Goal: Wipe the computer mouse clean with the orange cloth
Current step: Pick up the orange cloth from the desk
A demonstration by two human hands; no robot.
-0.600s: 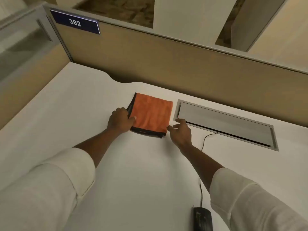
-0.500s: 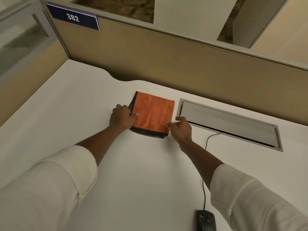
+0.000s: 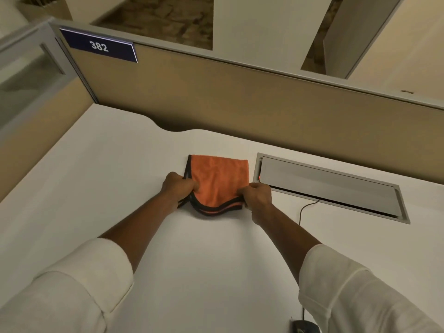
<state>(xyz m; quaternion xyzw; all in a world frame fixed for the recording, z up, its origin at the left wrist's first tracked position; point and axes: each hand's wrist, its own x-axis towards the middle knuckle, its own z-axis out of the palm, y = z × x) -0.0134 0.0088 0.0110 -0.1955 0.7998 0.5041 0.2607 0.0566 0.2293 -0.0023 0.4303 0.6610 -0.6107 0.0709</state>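
White desk [image 3: 96,179] against tan partition [image 3: 240,102], patterned carpet [image 3: 163,18] beyond.

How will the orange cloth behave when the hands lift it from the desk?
The orange cloth will probably go limp: its near edge already sags in a curve between the left hand and the right hand. Its folded layers are separating there, so it may unfold. It looks thin, so likely light.

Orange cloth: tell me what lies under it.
The orange cloth rests on the white desk, near edge pinched up by left hand and right hand. Anything beneath is hidden.
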